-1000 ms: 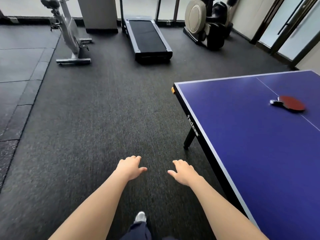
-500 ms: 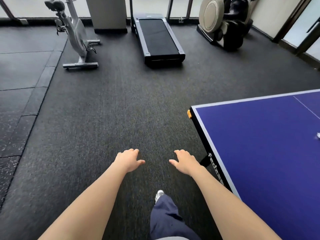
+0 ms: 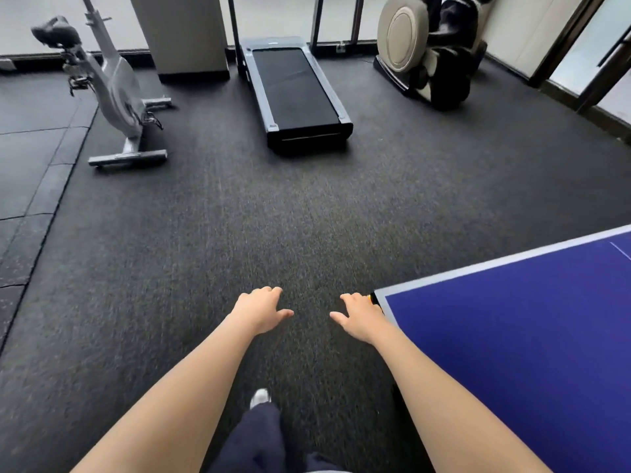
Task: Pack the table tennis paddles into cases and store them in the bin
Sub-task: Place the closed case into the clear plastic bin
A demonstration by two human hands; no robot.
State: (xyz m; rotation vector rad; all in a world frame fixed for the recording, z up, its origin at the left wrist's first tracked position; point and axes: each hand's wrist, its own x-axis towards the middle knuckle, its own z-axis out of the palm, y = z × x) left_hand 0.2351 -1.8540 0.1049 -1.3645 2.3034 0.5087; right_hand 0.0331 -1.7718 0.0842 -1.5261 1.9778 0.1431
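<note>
At the lower centre of the frame, your left hand [image 3: 258,311] and right hand [image 3: 359,315] hang palm-down over the dark floor [image 3: 307,216], fingers relaxed, holding nothing. The blue tabletop [image 3: 512,336] fills the lower right; no paddle shows on it.

Open dark floor [image 3: 273,216] is seen ahead of the left hand [image 3: 259,310] and right hand [image 3: 360,317], both held out empty with fingers loose. The right side is blocked by the blue table [image 3: 512,336], whose corner lies just beside the right hand. Farther off, the way is closed by an exercise bike [image 3: 112,93], a treadmill [image 3: 293,93] and a massage chair [image 3: 430,46].
</note>
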